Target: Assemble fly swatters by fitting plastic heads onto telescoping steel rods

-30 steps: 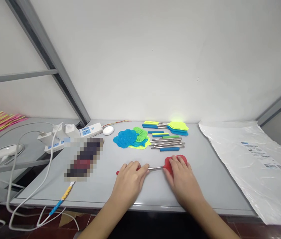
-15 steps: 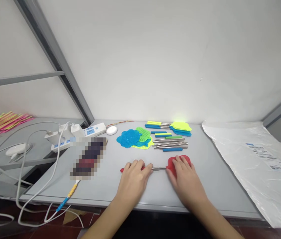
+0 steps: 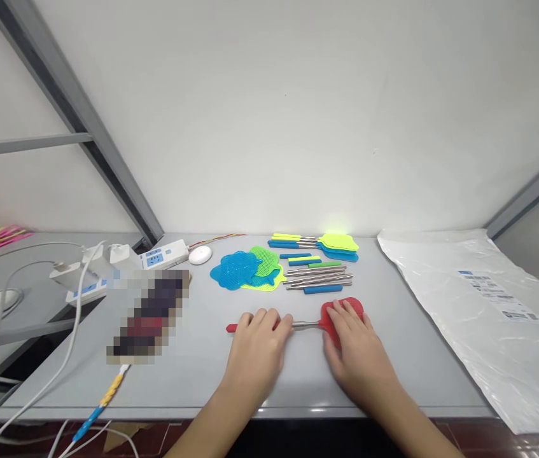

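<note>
A red fly swatter [image 3: 305,326] lies crosswise near the front of the table, its metal rod showing between my hands. My left hand [image 3: 259,343] is closed around its red handle, the handle's tip sticking out to the left. Over the red mesh head lies my right hand [image 3: 357,350], fingers across the top and thumb at the left edge, gripping it. Behind are loose metal rods [image 3: 319,277], with blue, yellow and green handle sleeves [image 3: 322,289] around them. Blue and green swatter heads [image 3: 237,270] overlap to the left of the rods.
Assembled yellow and blue swatters [image 3: 338,242] lie by the wall. A white plastic bag [image 3: 469,331] covers the right side. On the left are a power strip [image 3: 167,256] with plugs and cables, a white round object [image 3: 200,255] and a pixelated item [image 3: 152,318].
The camera view has turned a little, so the table's contents appear shifted to the left. Both hands stay on the red fly swatter, in nearly the same pose.
</note>
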